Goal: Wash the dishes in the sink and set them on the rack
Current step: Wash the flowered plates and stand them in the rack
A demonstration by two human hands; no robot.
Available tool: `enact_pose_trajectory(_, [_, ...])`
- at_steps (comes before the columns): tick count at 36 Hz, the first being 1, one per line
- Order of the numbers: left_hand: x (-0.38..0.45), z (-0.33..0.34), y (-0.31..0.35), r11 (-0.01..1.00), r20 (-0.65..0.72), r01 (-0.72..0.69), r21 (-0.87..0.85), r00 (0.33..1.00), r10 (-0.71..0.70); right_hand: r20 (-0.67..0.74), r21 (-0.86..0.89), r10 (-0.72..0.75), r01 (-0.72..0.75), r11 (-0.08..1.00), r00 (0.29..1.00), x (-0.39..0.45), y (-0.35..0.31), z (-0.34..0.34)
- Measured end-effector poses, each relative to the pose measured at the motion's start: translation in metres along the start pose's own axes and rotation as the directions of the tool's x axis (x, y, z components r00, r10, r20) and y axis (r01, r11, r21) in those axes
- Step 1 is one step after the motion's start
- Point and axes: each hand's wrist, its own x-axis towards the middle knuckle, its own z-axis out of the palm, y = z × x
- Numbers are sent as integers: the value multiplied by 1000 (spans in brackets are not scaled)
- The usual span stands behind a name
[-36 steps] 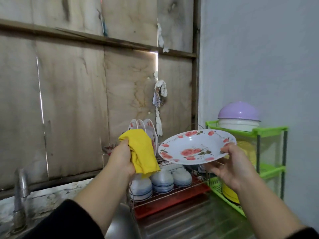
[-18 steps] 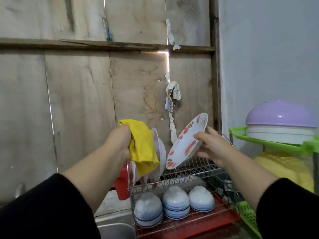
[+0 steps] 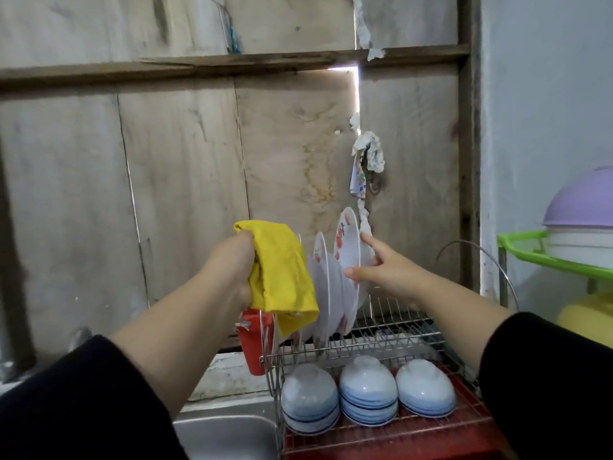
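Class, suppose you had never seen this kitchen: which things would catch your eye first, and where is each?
The bright yellow cloth bunched in the left hand at centre stands out first. Just right of it, the right hand steadies a white flowered plate upright in the wire dish rack, above upturned blue-banded bowls.

Plank wall [image 3: 185, 180], daylight through a gap [image 3: 357, 91], seemingly painted side wall [image 3: 547, 94].
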Motion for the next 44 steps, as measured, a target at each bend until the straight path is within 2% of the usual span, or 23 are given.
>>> enact_pose_trajectory(7, [2, -1, -7, 1000, -34, -22, 0, 999, 22, 41, -175, 2, 5, 985, 999, 3, 14, 14])
enact_pose_trajectory(11, [1, -3, -10, 1000, -39, -5, -14, 999, 4, 76, -194, 1, 14, 981, 997, 10, 31, 17])
enact_pose_trajectory(18, [-2, -5, -9, 1000, -66, -3, -20, 998, 2, 53, -302, 32, -14, 953, 998, -5, 26, 20])
enact_pose_trajectory(22, [-8, -4, -9, 1000, -29, -22, -14, 999, 22, 51, -376, 52, -29, 926, 997, -11, 19, 17])
enact_pose_trajectory(26, [-9, -5, -11, 997, -40, -60, -57, 998, 58, -31, -458, -45, 25, 888, 999, -28, 3, 20])
enact_pose_trajectory(29, [-16, -8, -12, 995, -62, -69, -69, 996, 65, -169, -501, -298, 178, 847, 939, -42, -10, 26])
enact_pose_trajectory(31, [-21, -12, -14, 994, -37, -80, -76, 996, 78, -218, -447, -442, 313, 838, 870, -52, -21, 38])
enact_pose_trajectory(33, [-24, -16, -18, 991, -29, -115, -61, 993, 113, -222, -328, -428, 347, 879, 876, -60, -30, 53])
enact_pose_trajectory(35, [-26, -26, -24, 987, -31, -160, -30, 987, 159, -141, -86, -255, 245, 966, 957, -66, -35, 72])
enact_pose_trajectory(37, [-28, -36, -32, 983, -16, -180, -19, 984, 180, 8, 197, -55, 52, 979, 998, -71, -37, 89])
enact_pose_trajectory(39, [-32, -49, -40, 983, -14, -179, -24, 984, 179, 113, 441, 51, -96, 892, 992, -79, -37, 108])
enact_pose_trajectory(40, [-34, -57, -44, 984, -22, -174, -25, 985, 173, 148, 538, 59, -131, 833, 987, -82, -38, 117])
enact_pose_trajectory(44, [-38, -98, -62, 968, -45, -222, 115, 972, 229, 187, 740, -14, -131, 660, 982, -94, -35, 162])
